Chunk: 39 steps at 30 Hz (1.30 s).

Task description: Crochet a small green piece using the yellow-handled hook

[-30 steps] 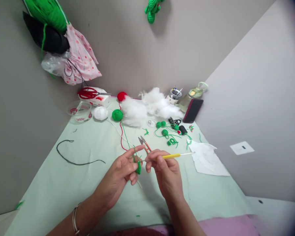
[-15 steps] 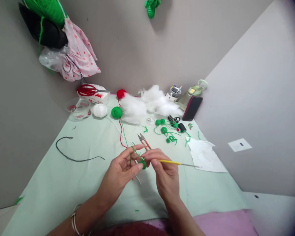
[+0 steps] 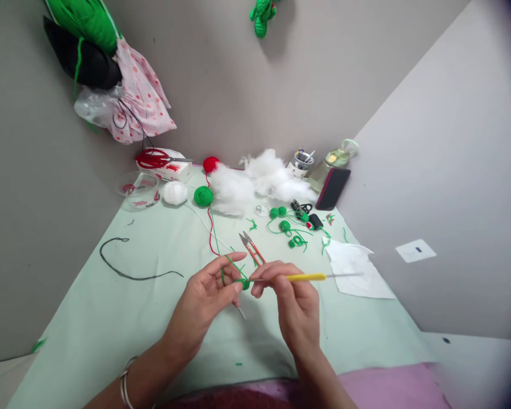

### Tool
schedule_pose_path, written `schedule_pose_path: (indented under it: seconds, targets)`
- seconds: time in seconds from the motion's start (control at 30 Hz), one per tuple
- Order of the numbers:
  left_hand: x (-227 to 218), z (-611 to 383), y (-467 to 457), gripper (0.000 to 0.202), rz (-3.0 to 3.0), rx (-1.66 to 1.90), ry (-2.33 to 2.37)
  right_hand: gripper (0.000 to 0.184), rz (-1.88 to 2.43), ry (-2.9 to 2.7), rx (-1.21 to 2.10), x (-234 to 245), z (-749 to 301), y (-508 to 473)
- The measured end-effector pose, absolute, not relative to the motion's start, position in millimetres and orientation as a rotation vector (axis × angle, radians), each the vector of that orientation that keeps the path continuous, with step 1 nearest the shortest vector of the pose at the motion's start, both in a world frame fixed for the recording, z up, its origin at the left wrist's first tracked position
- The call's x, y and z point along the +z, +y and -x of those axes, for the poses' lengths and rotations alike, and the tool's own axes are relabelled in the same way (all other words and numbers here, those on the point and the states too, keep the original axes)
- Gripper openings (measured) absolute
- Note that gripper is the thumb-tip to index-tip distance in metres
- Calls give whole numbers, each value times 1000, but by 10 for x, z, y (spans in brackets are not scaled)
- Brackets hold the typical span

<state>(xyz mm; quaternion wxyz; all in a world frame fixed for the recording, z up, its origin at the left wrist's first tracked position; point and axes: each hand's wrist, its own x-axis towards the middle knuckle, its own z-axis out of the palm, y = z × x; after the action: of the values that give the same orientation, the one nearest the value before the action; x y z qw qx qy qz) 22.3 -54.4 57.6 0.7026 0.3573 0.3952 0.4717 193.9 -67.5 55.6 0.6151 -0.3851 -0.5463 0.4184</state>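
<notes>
My left hand (image 3: pixel 206 292) pinches a small green crochet piece (image 3: pixel 244 283) between thumb and fingers, with green yarn (image 3: pixel 234 262) looped over its index finger. My right hand (image 3: pixel 289 298) grips a yellow-handled crochet hook (image 3: pixel 306 277), whose tip meets the green piece while its handle points right. The yarn runs back to a green yarn ball (image 3: pixel 203 196). Orange thread snips (image 3: pixel 252 248) lie just beyond my fingers.
White stuffing (image 3: pixel 255 182), a red yarn ball (image 3: pixel 211 165), red scissors on a box (image 3: pixel 159 162), small green crochet parts (image 3: pixel 287 227), a phone (image 3: pixel 333 188), a tool cup (image 3: pixel 301 162), white paper (image 3: pixel 355 267) and a black cord (image 3: pixel 128 267) lie on the pale green mat (image 3: pixel 111 318).
The hook swung from level to angled down and back to level. The green piece shifted slightly in my left fingers. The view moved a little.
</notes>
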Motion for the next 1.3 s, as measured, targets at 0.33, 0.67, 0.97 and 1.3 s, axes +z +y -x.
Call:
schedule_pose_path:
  seconds: [0.33,0.67,0.97,1.3]
  targets:
    - [625,-277,-551,55,-520,946,719,28,973,-1738,152,416,-1899,-754]
    - [623,-347,-537,52,-624,1073,817,20,949,-1375,699,528,-1827,-621]
    - [600,-284,-443,44,-440,965,740,22,1020,-1306,741,479,-1939,-592]
    - [646,-313,-481,47,-590,979,785,22,904,-1068,1126,444,-1908,-545]
